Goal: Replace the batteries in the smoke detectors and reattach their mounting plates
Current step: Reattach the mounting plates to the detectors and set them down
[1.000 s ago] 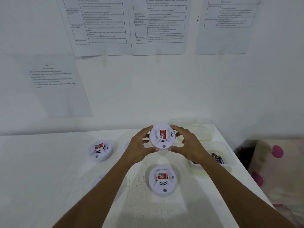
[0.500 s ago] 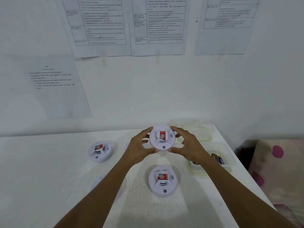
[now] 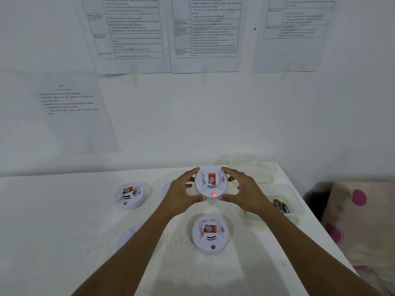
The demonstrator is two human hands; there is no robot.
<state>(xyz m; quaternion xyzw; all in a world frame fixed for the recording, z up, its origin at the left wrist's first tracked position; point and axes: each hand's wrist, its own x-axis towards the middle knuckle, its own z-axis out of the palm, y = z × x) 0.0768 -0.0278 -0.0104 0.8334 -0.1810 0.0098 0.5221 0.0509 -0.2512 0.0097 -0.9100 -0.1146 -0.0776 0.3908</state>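
While a small red light (image 3: 213,194) glows on its lower face, a round white plastic smoke detector with a red label (image 3: 211,182) is held above the white painted surface (image 3: 64,231) by a person's two bare hands. The left hand (image 3: 181,194) clasps the detector's left rim, fingers over the top edge and thumb under the bottom; the right hand (image 3: 242,192) mirrors that grip on the right rim, so both hands are closed on the same unit, its face turned toward the camera.

Directly below it, a second white round detector with a red label (image 3: 211,233) lies face up on the surface, its indicator dark. A third white round detector with a red label (image 3: 128,195) sits well to the left, tilted slightly. A pale white disc (image 3: 130,236), partly covered by the left forearm, rests near the front left; another pale round edge (image 3: 166,188) shows just behind the left hand, too hidden to identify.

To the right, beside the right wrist, a clear plastic tray (image 3: 297,207) holds several dark and blue cylindrical batteries (image 3: 281,206). A second clear plastic container (image 3: 256,165) stands behind it, near the wall. Printed white paper sheets (image 3: 205,35) are taped to the white wall (image 3: 192,116) above. A cream fabric with pink dots (image 3: 361,221) lies off the surface's right edge.
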